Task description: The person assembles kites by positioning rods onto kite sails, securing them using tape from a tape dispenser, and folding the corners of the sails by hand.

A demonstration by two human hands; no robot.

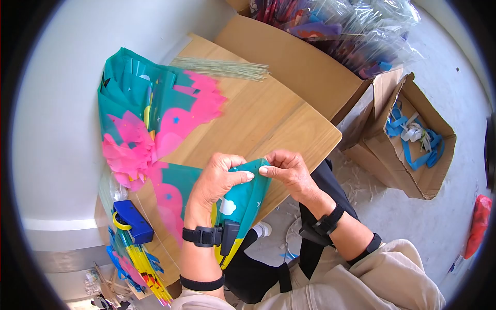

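Observation:
A thin teal printed sheet (pixel 246 192) with a white cloud, yellow edging and a pink section is stretched between my hands over the table's near edge. My left hand (pixel 219 178) pinches it with thumb and fingers near its upper end. Close beside it, my right hand (pixel 289 173) grips the sheet's corner between thumb and forefinger. Whatever lies under the fingertips is hidden. Part of the sheet spreads left across the tabletop, while its yellow tip hangs beside my left forearm. A pile of similar teal and pink sheets (pixel 135 77) lies folded at the table's far left.
Thin pale sticks (pixel 222 68) lie at the back of the wooden table (pixel 268 121). A blue box (pixel 133 222) and yellow-tipped strips (pixel 142 261) are at left. Cardboard boxes stand at right, one with blue straps (pixel 413 137), another under plastic-wrapped items (pixel 356 36).

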